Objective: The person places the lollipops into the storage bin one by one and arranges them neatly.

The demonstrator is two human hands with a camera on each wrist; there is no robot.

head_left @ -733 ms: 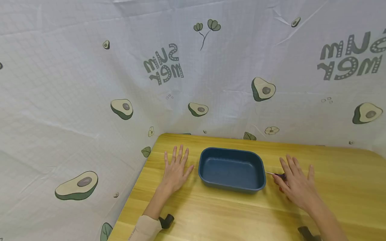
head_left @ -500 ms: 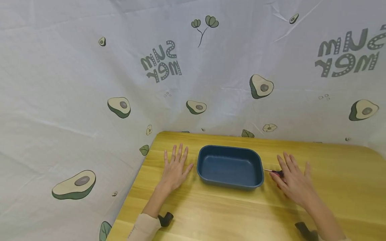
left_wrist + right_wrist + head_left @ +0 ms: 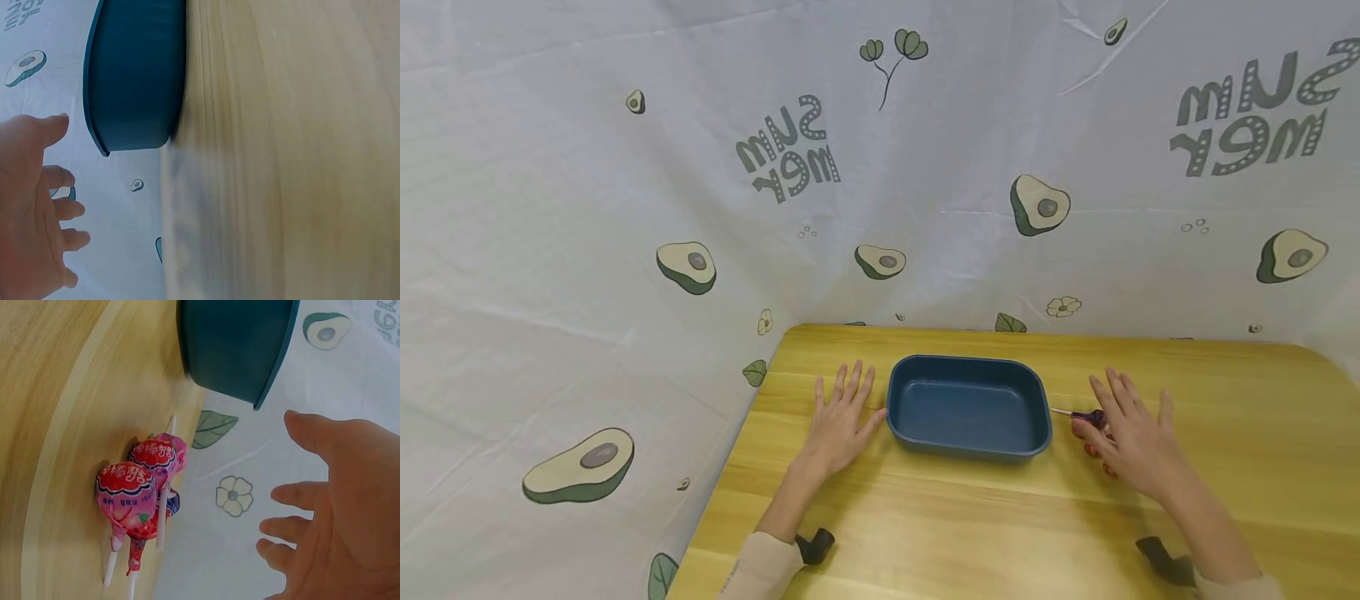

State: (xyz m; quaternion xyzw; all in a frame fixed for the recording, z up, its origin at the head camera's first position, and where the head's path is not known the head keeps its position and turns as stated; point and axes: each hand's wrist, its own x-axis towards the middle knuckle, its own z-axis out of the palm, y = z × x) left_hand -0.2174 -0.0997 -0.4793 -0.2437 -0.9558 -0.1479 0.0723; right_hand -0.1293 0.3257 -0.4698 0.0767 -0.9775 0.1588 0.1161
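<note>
A dark blue rectangular box (image 3: 966, 408) with an open top stands on the table. To its left is my left hand (image 3: 837, 433), fingers spread, the thumb tip close by its left side. In the left wrist view a gap shows between that thumb and the box wall (image 3: 134, 81). My right hand (image 3: 1138, 450) hovers right of the box with spread fingers and holds nothing. Beneath it lie several wrapped lollipops (image 3: 128, 494), pink, red and dark, with white sticks. In the head view the hand partly hides them; a dark-wrapped lollipop (image 3: 1093, 418) shows, its stick pointing toward the box.
The wooden table (image 3: 925, 517) reaches back to a white cloth (image 3: 955, 150) printed with avocados and lettering. The cloth also hangs along the left side. Dark camera mounts (image 3: 816, 546) jut out from both wrists, above the table.
The head view has shifted a little, so the scene sits further left and up. My left thumb has come nearer to the box. More of the lollipops shows beneath my right hand.
</note>
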